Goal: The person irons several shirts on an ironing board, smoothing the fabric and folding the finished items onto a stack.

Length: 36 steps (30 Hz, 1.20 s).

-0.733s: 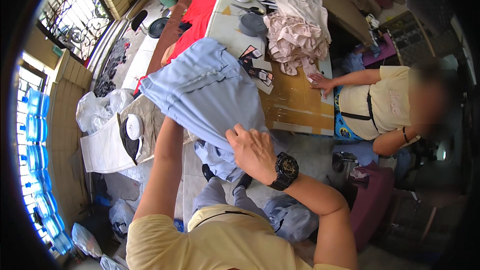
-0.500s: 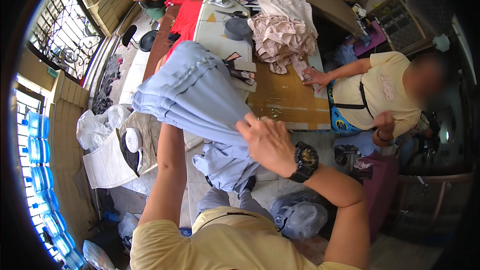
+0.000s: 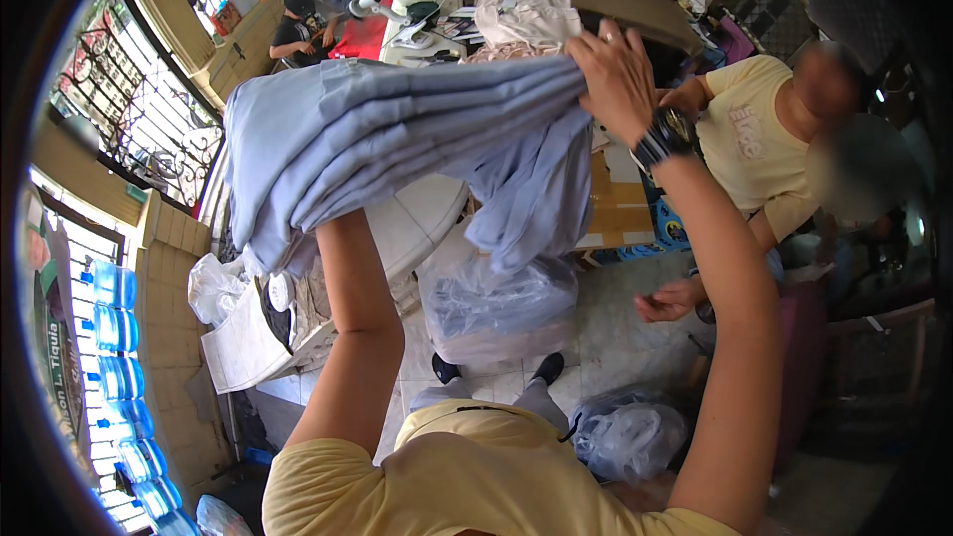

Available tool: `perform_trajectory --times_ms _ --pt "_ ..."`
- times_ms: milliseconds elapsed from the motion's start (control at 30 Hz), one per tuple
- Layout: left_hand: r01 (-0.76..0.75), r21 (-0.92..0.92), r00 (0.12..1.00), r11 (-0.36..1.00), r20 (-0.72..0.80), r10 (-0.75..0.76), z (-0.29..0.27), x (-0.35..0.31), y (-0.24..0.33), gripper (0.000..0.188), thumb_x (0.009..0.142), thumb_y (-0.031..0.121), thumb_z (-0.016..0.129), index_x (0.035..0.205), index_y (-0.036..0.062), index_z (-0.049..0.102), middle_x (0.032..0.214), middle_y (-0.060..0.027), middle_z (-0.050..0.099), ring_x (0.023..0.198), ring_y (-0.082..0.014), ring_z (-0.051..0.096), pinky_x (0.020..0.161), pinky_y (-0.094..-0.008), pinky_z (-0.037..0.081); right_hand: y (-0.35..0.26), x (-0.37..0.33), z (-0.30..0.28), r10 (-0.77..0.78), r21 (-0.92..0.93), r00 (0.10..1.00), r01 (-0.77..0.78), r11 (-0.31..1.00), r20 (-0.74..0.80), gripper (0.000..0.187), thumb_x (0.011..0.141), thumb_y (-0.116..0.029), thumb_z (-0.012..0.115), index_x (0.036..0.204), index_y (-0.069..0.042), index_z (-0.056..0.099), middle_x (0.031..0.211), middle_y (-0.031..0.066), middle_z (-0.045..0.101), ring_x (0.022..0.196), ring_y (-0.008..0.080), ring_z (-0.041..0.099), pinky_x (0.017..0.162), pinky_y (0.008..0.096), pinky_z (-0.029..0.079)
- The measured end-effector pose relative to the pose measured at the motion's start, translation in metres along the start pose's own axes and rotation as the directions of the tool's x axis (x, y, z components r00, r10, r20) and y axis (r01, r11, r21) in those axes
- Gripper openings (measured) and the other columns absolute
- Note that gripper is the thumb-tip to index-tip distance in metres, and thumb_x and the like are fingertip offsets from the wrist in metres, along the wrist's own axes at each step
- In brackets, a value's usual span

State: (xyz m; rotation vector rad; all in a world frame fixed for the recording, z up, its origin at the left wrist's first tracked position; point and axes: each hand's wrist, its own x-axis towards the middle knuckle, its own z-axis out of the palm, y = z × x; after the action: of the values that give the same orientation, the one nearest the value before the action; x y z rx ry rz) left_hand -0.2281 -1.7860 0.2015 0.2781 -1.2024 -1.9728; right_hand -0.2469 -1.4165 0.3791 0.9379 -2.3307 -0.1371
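A wide bundle of light blue fabric hangs in long folds across the front of me, held up at both ends. My right hand, with a dark watch on its wrist, is closed on the gathered right end. A loose tail of the same fabric droops below that grip. My left forearm reaches up beneath the left end, where the cloth drapes over and hides my left hand, so its fingers do not show.
Below the fabric, a clear plastic bag sits on the tiled floor ahead of my feet. A co-worker in a yellow shirt stands close on the right. Pale pink cloth lies on the far table. Another person sits at the far left.
My hands have raised the fabric and spread it sideways; my right hand has moved up and to the right. The co-worker's hand has left the cardboard. The view has shifted.
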Motion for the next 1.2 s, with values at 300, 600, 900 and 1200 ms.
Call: perform_trajectory --times_ms 300,600,900,1200 --pt "-0.136 0.096 0.990 0.986 -0.026 0.139 0.150 -0.111 -0.018 0.028 0.100 0.021 0.048 0.109 -0.0026 0.059 0.107 -0.0182 0.065 0.098 -0.0332 0.062 0.087 -0.0434 0.048 0.150 0.051 0.043 -0.058 0.089 0.929 0.097 0.991 -0.365 0.023 0.085 -0.002 0.052 0.105 -0.009 0.058 0.102 0.0125 0.064 0.093 0.0355 0.063 0.080 0.0423 0.050" --pt "-0.045 0.208 0.991 0.977 -0.111 0.069 0.249 -0.259 -0.110 0.028 0.100 0.021 0.048 0.109 -0.0036 0.058 0.108 -0.0194 0.065 0.097 -0.0345 0.062 0.086 -0.0440 0.048 0.270 0.006 0.087 -0.015 0.183 0.962 0.067 0.981 -0.273 0.018 0.093 -0.009 0.042 0.106 -0.013 0.052 0.112 0.0093 0.063 0.100 0.0374 0.063 0.081 0.0491 0.051" --pt "0.097 0.343 0.993 0.934 -0.101 -0.067 0.257 -0.356 -0.213 0.028 0.100 0.020 0.048 0.110 -0.0046 0.058 0.108 -0.0207 0.064 0.097 -0.0359 0.061 0.086 -0.0447 0.047 0.322 -0.036 0.121 0.098 0.318 0.960 -0.010 0.948 -0.262 0.022 0.092 -0.023 0.047 0.099 -0.006 0.059 0.104 0.0204 0.065 0.099 0.0404 0.062 0.083 0.0493 0.049" --pt "0.208 0.481 0.974 0.852 -0.023 -0.225 0.244 -0.389 -0.276 0.028 0.100 0.020 0.048 0.110 -0.0055 0.057 0.108 -0.0220 0.064 0.097 -0.0372 0.061 0.085 -0.0454 0.047 0.315 -0.115 0.114 0.647 0.566 0.735 -0.452 0.690 -0.203 0.021 0.091 -0.009 0.051 0.110 -0.009 0.057 0.113 0.0189 0.060 0.101 0.0416 0.063 0.084 0.0477 0.054"
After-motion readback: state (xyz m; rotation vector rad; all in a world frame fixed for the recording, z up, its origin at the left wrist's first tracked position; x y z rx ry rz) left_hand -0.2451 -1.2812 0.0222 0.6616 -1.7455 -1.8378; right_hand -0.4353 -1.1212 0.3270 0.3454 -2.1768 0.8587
